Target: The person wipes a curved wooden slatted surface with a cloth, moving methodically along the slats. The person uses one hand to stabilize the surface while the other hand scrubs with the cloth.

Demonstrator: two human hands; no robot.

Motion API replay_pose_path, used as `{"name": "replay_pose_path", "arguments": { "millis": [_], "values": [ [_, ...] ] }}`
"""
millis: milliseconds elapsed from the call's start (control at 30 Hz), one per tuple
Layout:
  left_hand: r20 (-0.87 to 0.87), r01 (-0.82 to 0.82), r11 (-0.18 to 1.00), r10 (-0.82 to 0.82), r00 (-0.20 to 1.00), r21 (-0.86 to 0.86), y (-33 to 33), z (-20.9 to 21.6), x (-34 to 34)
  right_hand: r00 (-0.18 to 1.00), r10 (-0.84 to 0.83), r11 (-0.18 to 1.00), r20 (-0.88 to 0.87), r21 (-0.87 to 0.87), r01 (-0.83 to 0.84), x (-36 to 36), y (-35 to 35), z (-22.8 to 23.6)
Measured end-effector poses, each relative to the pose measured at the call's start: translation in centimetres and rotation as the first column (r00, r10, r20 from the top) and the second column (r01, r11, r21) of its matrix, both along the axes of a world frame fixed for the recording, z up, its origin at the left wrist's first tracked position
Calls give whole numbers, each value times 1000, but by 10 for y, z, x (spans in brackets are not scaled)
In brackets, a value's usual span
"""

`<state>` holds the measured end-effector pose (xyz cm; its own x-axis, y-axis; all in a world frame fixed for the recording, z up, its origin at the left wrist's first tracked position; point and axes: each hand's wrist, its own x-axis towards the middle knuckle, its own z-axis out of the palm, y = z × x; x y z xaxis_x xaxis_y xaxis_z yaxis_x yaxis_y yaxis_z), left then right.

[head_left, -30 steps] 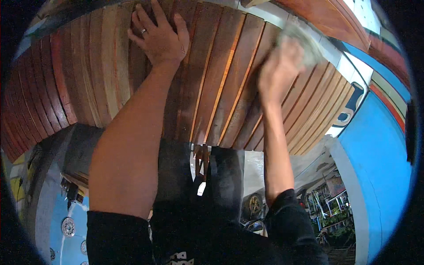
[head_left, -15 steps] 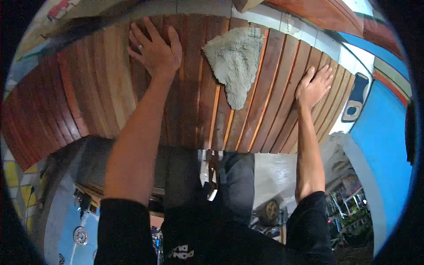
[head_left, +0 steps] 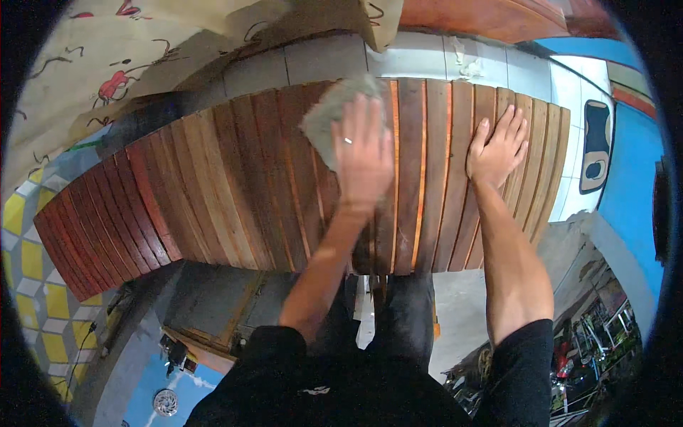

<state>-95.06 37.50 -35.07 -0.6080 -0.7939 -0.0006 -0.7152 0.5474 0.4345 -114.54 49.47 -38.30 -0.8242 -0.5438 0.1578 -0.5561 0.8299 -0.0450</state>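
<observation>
My left hand [head_left: 361,153] lies with outstretched fingers over a grey-green cloth [head_left: 324,128], partly covering it; a ring shows on one finger. Motion smears the hand and cloth a little. Beneath them runs a long surface of brown wooden slats [head_left: 249,171] with narrow gaps, some glowing orange. Towards the right end, my right hand [head_left: 496,149] rests flat on paler slats, its fingers spread and nothing in them.
Behind the slats stretches a ledge of white tiles [head_left: 324,60]. A patterned curtain [head_left: 163,43] hangs at the far left. On tiles at the right lies a dark and beige object [head_left: 595,146], beside a blue wall [head_left: 633,192]. Tangled items [head_left: 597,356] lie at lower right.
My left hand has come right from the bare slats onto the cloth, which now lies further left along the slats. My right hand stays on the right-hand slats. The view has shifted.
</observation>
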Motion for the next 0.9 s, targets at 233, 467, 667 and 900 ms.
{"name": "replay_pose_path", "arguments": {
  "millis": [233,467,667,900],
  "values": [
    [138,-149,944,196,971,-294,-91,-16,20,1000,16,1000,-13,4,-15,-2,2,-3],
    [-386,496,865,-483,786,-72,24,-22,-16,1000,14,1000,-11,6,-14,-2,1,-3],
    [-96,128,984,-141,985,-126,-15,-20,9,1000,12,1000,-22,-12,-12,-3,2,-4],
    [-23,-302,928,304,952,-219,-84,-29,70,1000,8,1000,-27,-8,-8,-2,2,-2]
  ]
}}
